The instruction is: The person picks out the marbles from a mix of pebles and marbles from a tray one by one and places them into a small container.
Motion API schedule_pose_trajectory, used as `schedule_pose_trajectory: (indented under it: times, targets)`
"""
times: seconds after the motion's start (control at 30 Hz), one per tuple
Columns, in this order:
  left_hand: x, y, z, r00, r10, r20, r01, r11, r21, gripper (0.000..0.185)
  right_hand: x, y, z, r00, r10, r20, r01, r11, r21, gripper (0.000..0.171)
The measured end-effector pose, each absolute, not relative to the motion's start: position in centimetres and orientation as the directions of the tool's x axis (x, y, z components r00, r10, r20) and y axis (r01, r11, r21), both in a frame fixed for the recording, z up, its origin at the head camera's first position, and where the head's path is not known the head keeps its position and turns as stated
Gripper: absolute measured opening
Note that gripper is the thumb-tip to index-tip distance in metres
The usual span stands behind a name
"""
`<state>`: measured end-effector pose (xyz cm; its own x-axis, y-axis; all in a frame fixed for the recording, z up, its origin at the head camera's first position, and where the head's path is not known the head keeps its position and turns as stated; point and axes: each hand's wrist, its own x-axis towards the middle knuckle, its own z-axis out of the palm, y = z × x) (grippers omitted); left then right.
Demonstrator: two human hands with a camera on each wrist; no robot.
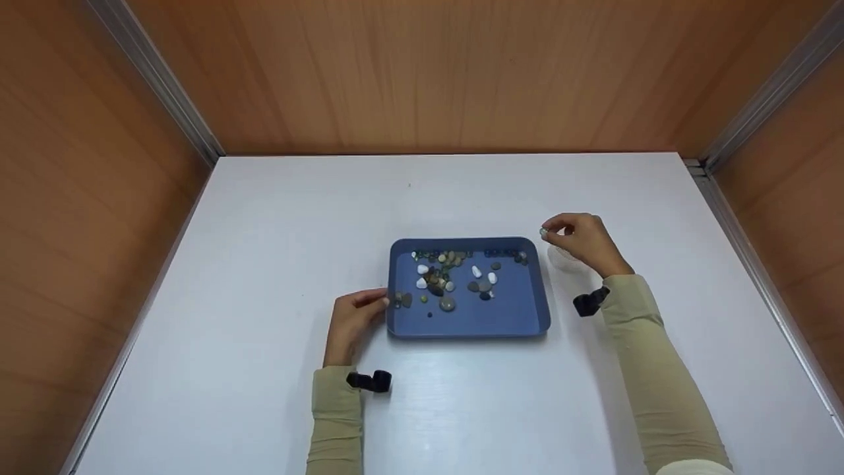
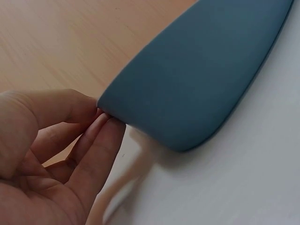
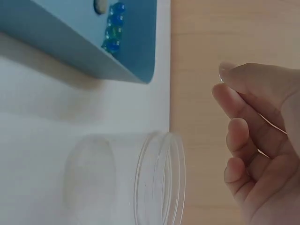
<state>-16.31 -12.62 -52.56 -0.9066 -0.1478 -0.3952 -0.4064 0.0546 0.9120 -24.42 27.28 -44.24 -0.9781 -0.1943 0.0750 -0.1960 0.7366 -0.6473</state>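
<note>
A blue tray [image 1: 521, 316] on the white table holds several pebbles [image 1: 447, 284] and a row of blue and green marbles [image 3: 112, 29] along its far edge. My left hand [image 1: 381, 302] pinches the tray's left rim between thumb and fingers [image 2: 96, 129]; the left wrist view shows the tray's outer wall [image 2: 197, 75]. My right hand [image 1: 548, 231] hovers just past the tray's far right corner, pinching a small round bead [image 1: 544, 233] at its fingertips [image 3: 227, 75]. Below that hand a clear round container [image 3: 159, 180] stands on the table, beside the tray.
Wooden walls with metal corner strips [image 1: 158, 72] enclose the white table [image 1: 264, 218] on three sides. A black strap sits on each wrist. Bare tabletop lies around the tray.
</note>
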Motion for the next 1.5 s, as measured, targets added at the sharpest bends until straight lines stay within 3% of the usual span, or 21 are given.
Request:
schedule_pose_trajectory:
  times: [0.67,1.5]
  targets:
    - [-16.1,-12.5,-52.6,-0.921,-0.13,-0.368,-0.371,-0.003,0.929,0.026,-24.1,31.0,-45.4,-0.992,-0.072,0.1,-0.119,0.763,-0.635,0.022]
    - [-16.5,-13.1,-52.4,-0.931,-0.122,-0.344,-0.357,0.104,0.928,0.024,-24.0,31.8,-45.7,-0.991,-0.053,0.122,-0.119,0.767,-0.631,0.021]
